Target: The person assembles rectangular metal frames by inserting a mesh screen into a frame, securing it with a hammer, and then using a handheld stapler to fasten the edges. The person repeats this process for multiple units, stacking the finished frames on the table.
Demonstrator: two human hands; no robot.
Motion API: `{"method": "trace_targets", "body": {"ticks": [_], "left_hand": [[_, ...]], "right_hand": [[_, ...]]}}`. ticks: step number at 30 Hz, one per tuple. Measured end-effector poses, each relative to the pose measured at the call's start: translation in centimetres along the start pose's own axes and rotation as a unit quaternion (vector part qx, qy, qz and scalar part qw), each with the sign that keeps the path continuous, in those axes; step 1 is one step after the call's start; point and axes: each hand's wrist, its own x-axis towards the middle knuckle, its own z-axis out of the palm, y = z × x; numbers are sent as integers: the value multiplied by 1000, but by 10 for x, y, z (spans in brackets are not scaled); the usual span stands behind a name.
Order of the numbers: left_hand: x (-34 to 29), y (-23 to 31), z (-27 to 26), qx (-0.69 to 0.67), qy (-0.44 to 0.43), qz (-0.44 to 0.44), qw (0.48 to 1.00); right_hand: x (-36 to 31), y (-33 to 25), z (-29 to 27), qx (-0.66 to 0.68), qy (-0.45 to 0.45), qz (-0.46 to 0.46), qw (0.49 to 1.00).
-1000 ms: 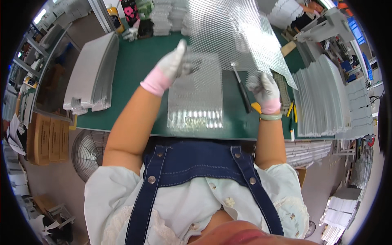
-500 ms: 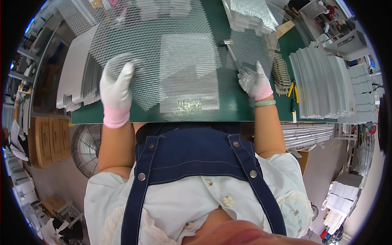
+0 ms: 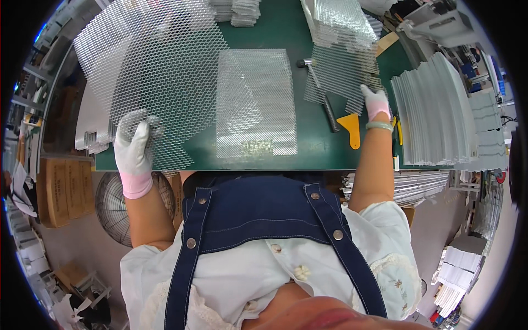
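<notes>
At the left of the green table, my left hand (image 3: 132,146), in a white glove with a pink cuff, grips a large silver mesh sheet (image 3: 170,71). Its thumb lies on top, and its fingers show blurred through the openings. A rectangular mesh panel (image 3: 256,99) lies flat in the middle, partly under the held sheet's edge. Over at the right, my gloved right hand (image 3: 377,103) is closed at a small pile of mesh strips (image 3: 374,81), its fingertips partly hidden. Beside it lies a darker mesh piece (image 3: 335,69).
A hammer (image 3: 324,99) and a yellow scraper (image 3: 352,131) lie left of my right hand. Yellow-handled pliers (image 3: 400,132) rest by a tall stack of pale sheets (image 3: 432,113). More mesh stacks (image 3: 341,25) stand at the back; a floor fan (image 3: 118,206) is below left.
My left hand has drawn the large mesh sheet leftward, uncovering more of the middle panel. My right hand has moved right to the strips, and the yellow scraper now shows on the table.
</notes>
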Motion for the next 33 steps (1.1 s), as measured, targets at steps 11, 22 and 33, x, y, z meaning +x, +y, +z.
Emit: {"method": "trace_targets", "body": {"ticks": [11,22,33], "left_hand": [[4,-9,5,-8,-26,-24,999],[11,-7,7,-49,1,-40,998],[28,-7,28,-64,-44,-66,995]], "right_hand": [[40,3,16,-71,-20,26,997],[41,-38,-65,533,-62,-95,838],[117,-154,-51,118,285,-190,932]]}}
